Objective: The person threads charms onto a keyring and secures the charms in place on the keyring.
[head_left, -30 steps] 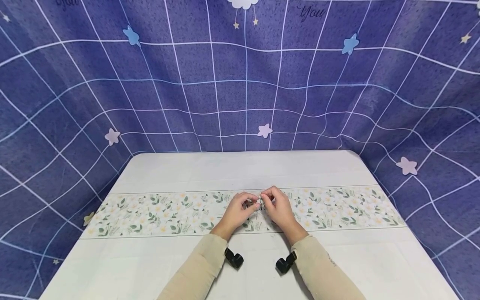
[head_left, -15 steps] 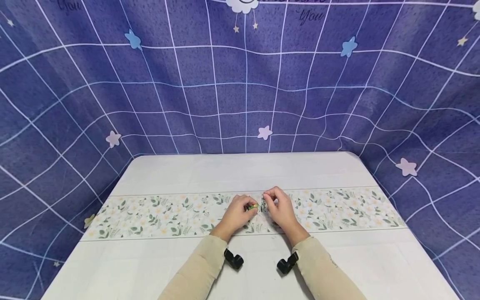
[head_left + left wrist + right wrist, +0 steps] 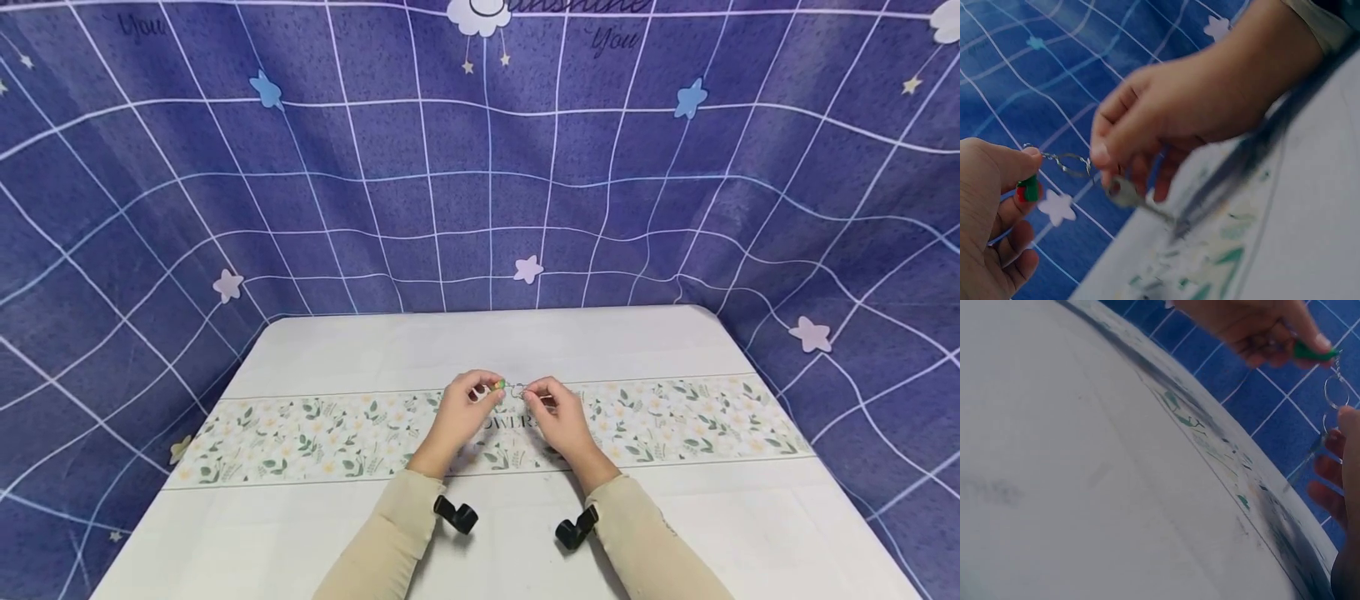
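Observation:
Between thumb and fingers, my left hand (image 3: 463, 410) pinches a small green and red charm (image 3: 1027, 189). A short chain (image 3: 1049, 155) runs from the charm to a metal key ring (image 3: 1336, 392). My right hand (image 3: 559, 418) pinches that ring from the other side, its fingertips covering part of it. From the ring, below the right fingers in the left wrist view, hangs a metal key (image 3: 1126, 193). The two hands are a short way apart, with chain and ring stretched between them above the table.
A white table (image 3: 300, 525) carries a printed band of flowers and leaves (image 3: 300, 437) across it. Behind and beside the table hangs a blue curtain (image 3: 375, 200) with grid lines and stars. A black wrist camera (image 3: 457, 515) sits at the left cuff, another (image 3: 576, 528) at the right.
The hands were close together at first. My left hand has moved up and away from the right, drawing the charm outward, so the chain and ring now show between them.

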The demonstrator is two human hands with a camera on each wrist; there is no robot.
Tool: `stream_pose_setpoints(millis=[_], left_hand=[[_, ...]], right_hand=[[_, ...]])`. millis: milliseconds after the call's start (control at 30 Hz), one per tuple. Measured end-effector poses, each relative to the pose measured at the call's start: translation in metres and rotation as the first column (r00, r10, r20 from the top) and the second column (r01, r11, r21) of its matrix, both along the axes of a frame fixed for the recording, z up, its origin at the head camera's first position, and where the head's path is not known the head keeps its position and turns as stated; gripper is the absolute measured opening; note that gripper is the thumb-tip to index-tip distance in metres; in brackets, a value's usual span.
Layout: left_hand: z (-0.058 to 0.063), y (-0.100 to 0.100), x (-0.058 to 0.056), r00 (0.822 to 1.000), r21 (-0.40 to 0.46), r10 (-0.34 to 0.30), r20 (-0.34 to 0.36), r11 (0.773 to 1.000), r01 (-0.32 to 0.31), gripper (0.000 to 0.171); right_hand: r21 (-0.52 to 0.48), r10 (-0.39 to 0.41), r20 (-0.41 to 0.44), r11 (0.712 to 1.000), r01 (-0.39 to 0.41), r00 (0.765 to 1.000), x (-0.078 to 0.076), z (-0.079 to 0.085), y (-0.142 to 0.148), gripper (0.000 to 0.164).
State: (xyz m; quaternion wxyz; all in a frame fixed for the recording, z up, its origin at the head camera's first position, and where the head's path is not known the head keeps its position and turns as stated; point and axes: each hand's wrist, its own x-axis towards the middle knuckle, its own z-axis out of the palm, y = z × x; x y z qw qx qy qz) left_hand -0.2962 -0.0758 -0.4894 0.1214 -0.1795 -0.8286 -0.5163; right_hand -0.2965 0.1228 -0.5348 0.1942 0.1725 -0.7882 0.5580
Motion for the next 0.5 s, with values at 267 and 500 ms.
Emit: stream_pose_setpoints(millis=[267,500], left_hand=[[0.019,0.003,0.009,0.997,-0.021,-0.025,-0.072,0.999,0.024,0.015],[0.031,0.007,0.017,0.995,-0.011,-0.034,-0.091,0.999,0.034,0.013]], right_hand=[[-0.021,0.120,0.020,0.993,-0.120,0.993,0.004,0.002,-0.004,0.008],[-0.012,0.225,0.074,0.974,-0.225,0.971,0.006,0.002,-0.004,0.030]])
